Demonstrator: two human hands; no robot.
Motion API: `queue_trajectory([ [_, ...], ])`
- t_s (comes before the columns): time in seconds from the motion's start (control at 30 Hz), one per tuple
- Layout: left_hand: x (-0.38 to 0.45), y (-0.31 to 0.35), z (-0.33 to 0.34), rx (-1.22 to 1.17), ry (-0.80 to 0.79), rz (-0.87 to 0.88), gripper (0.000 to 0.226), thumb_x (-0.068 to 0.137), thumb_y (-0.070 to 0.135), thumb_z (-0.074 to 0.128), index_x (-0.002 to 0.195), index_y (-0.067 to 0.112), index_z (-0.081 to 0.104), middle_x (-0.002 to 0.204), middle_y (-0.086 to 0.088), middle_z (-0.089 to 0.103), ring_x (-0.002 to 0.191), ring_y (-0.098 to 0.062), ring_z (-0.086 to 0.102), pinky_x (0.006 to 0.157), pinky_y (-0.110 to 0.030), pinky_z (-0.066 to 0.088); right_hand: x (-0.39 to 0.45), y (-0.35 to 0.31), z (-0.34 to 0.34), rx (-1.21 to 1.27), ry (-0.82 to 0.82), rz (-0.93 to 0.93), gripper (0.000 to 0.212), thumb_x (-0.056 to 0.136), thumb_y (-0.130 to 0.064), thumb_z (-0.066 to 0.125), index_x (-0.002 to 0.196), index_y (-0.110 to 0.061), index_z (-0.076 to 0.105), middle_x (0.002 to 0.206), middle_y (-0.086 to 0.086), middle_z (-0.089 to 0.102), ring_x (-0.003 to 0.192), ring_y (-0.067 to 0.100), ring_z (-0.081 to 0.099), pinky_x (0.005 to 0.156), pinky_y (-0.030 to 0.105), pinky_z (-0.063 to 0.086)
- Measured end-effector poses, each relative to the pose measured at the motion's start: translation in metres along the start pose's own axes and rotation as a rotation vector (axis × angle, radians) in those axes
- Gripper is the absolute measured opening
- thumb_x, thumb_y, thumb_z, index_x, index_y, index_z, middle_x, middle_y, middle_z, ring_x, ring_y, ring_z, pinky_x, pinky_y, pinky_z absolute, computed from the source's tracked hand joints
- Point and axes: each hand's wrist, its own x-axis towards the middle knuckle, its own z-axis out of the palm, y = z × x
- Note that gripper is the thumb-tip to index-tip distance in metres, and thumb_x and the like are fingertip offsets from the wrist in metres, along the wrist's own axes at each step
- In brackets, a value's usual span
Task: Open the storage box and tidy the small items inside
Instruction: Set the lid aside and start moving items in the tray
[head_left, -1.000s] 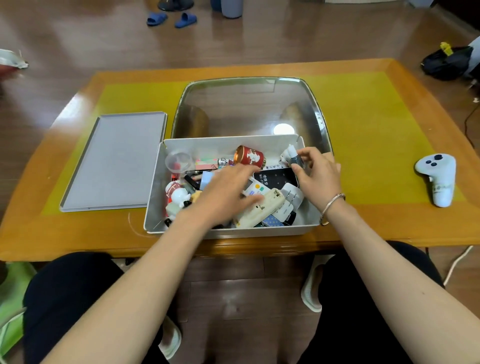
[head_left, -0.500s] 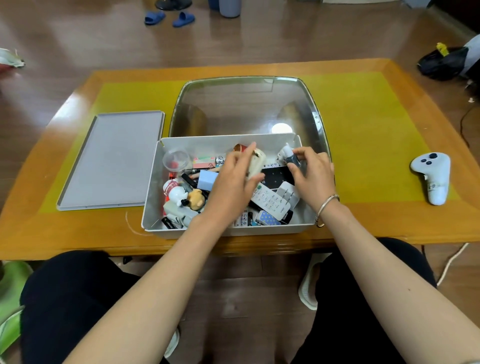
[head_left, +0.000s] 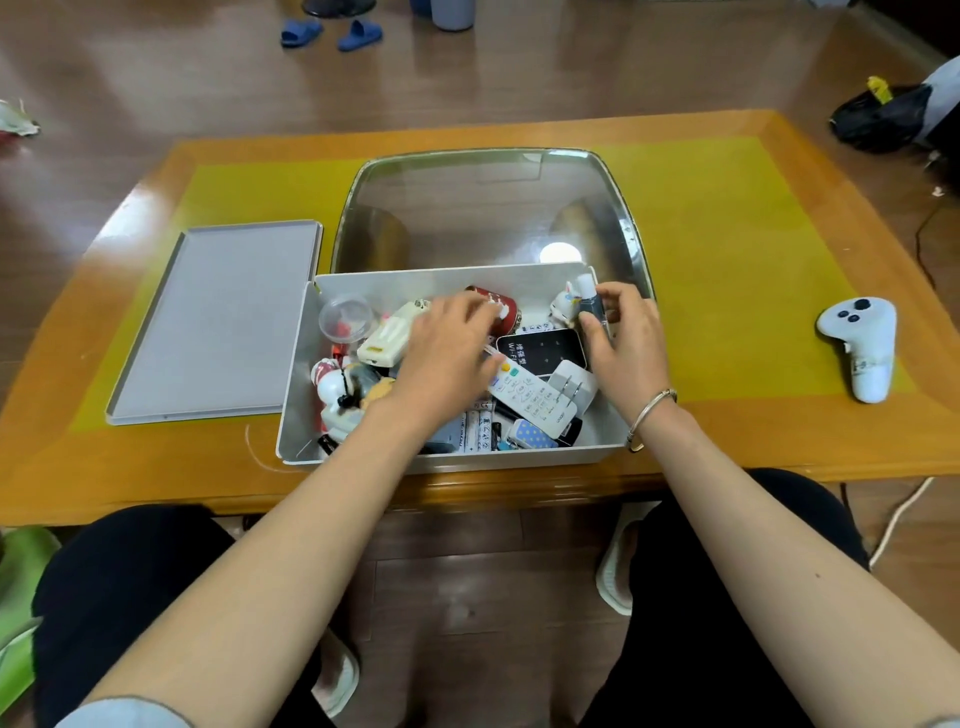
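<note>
The open white storage box (head_left: 297, 395) sits at the table's near edge, full of small items. My left hand (head_left: 447, 353) reaches into its middle with fingers stretched out, its tips touching a red can (head_left: 508, 312). A cream device (head_left: 389, 338) lies just left of that hand. My right hand (head_left: 626, 343) pinches a small dark tube with a white cap (head_left: 589, 304) at the box's far right corner. A white remote (head_left: 535, 402), a black Wi-Fi unit (head_left: 545, 351), a white plug (head_left: 571, 387), a clear cup (head_left: 345, 317) and figurines (head_left: 332, 387) lie inside.
The box's grey lid (head_left: 218, 322) lies flat on the table to the left. A large clear tub (head_left: 488, 208) stands right behind the box. A white controller (head_left: 862, 348) rests at the right. My knees are under the near table edge.
My left hand has let go of the cream device, which now lies at the box's left rear, and has moved onto the red can. My right hand stays on the tube.
</note>
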Motion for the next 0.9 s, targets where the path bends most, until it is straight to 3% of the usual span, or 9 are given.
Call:
queue_trajectory([
  [0.13, 0.021, 0.028, 0.013, -0.079, -0.214, 0.255, 0.073, 0.083, 0.045, 0.067, 0.143, 0.018, 0.035, 0.136, -0.005, 0.045, 0.122, -0.024, 0.042, 0.099, -0.037, 0.037, 0.000, 0.001, 0.000, 0.048, 0.043, -0.007, 0.025, 0.091, -0.012, 0.055, 0.115, -0.006, 0.053, 0.096, 0.001, 0.052, 0.092, 0.016, 0.043, 0.075, 0.019, 0.032],
  [0.3, 0.034, 0.035, 0.031, 0.023, -0.472, 0.258, 0.097, 0.074, 0.071, 0.060, 0.150, 0.026, 0.020, 0.148, -0.005, 0.034, 0.133, -0.028, 0.031, 0.106, -0.045, 0.032, 0.001, 0.003, 0.001, 0.049, 0.035, 0.011, 0.026, 0.092, -0.013, 0.053, 0.116, -0.006, 0.051, 0.103, 0.010, 0.055, 0.095, 0.020, 0.046, 0.077, 0.019, 0.033],
  [0.37, 0.030, 0.033, 0.036, 0.071, -0.452, 0.294, 0.090, 0.075, 0.073, 0.056, 0.147, 0.029, 0.025, 0.144, -0.003, 0.036, 0.130, -0.027, 0.032, 0.103, -0.044, 0.031, 0.002, 0.003, 0.002, 0.028, 0.017, 0.011, 0.026, 0.093, -0.014, 0.052, 0.117, -0.007, 0.050, 0.105, 0.010, 0.055, 0.097, 0.019, 0.046, 0.077, 0.019, 0.032],
  [0.5, 0.021, 0.035, 0.039, 0.025, -0.352, 0.361, 0.062, 0.083, 0.062, 0.057, 0.129, 0.023, 0.043, 0.113, -0.003, 0.053, 0.104, -0.024, 0.047, 0.081, -0.036, 0.037, 0.001, 0.004, 0.002, -0.003, 0.003, -0.001, 0.026, 0.093, -0.014, 0.052, 0.118, -0.008, 0.051, 0.110, 0.010, 0.057, 0.103, 0.022, 0.046, 0.081, 0.021, 0.033],
  [0.7, 0.006, 0.022, 0.027, -0.138, -0.396, 0.184, 0.044, 0.088, 0.055, 0.054, 0.105, 0.020, 0.035, 0.097, -0.003, 0.060, 0.082, -0.023, 0.058, 0.064, -0.036, 0.047, 0.002, 0.003, 0.002, -0.025, -0.009, -0.011, 0.027, 0.094, -0.014, 0.051, 0.120, -0.008, 0.050, 0.112, 0.009, 0.057, 0.106, 0.022, 0.045, 0.083, 0.020, 0.032],
  [0.9, -0.017, 0.004, 0.011, -0.167, -0.276, 0.049, 0.036, 0.080, 0.041, 0.060, 0.092, 0.023, 0.032, 0.079, 0.003, 0.055, 0.070, -0.020, 0.055, 0.053, -0.032, 0.040, 0.002, 0.003, 0.001, -0.040, -0.016, -0.025, 0.027, 0.094, -0.013, 0.052, 0.120, -0.007, 0.050, 0.113, 0.009, 0.057, 0.105, 0.023, 0.045, 0.082, 0.022, 0.032],
])
